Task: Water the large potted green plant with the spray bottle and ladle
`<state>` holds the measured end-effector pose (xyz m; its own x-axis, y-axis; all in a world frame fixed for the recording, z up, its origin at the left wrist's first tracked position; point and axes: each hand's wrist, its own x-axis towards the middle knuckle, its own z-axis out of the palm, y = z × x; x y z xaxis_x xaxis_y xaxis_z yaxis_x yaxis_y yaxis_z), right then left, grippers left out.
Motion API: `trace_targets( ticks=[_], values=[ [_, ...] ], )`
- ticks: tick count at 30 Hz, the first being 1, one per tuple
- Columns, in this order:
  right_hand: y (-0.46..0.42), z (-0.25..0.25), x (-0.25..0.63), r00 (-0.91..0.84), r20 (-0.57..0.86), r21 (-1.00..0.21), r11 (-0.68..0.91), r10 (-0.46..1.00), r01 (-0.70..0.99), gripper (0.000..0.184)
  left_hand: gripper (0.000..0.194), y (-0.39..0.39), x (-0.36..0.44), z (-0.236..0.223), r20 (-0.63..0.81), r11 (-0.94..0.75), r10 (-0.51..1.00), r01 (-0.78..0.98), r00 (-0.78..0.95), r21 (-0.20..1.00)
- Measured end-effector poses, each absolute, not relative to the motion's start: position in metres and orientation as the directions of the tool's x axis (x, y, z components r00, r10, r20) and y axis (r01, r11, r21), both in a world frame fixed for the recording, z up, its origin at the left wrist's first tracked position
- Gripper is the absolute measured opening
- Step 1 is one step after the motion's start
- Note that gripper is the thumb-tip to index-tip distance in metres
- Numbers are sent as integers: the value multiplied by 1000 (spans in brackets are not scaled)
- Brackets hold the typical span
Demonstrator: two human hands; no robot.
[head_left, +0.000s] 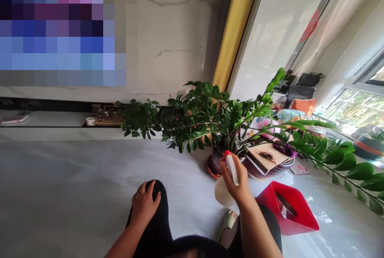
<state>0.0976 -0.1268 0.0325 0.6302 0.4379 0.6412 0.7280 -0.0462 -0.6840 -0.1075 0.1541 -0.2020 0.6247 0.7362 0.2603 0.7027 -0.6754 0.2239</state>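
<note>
The big leafy plant (195,120) rises from a dark pot (217,157), which sits in a reddish saucer (211,170) on the floor. Over by the person's right leg is a red bin (301,202), its mouth tipped into view; something dark lies inside, perhaps a scrap of packaging, though the shadow makes it hard to say. Between bin and plant, a flat box (256,155) rests on a round basket (259,173), with a dried brown bit (268,155) on top of the box.

Along the wall runs a low ledge (60,133), carrying a wooden tray (108,116) and a small pale cup (90,121). Bare grey floor (75,182) spreads wide from that ledge back to the person's left knee (155,191), while on the other side the bin and a long leafy branch crowd the space.

The right hand (239,174) is closed round the neck of a white spray bottle (223,193), red nozzle towards the plant, bottle just in front of the pot. The left hand (144,203) rests loosely on the knee, thumb apart from its fingers, well away from the bottle
</note>
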Motion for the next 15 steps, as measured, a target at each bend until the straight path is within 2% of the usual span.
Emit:
trace_targets(
  ticks=[6, 15],
  values=[
    [-130, 36, 94, 680, 592, -726, -80, 433, 683, 23, 49, 150, -114, -192, 254, -652, 757, 718, 602, 242],
    [-124, 35, 92, 664, 604, -719, -59, 442, 693, 25, 50, 152, -117, -196, 257, -650, 759, 717, 598, 252]
  ],
)
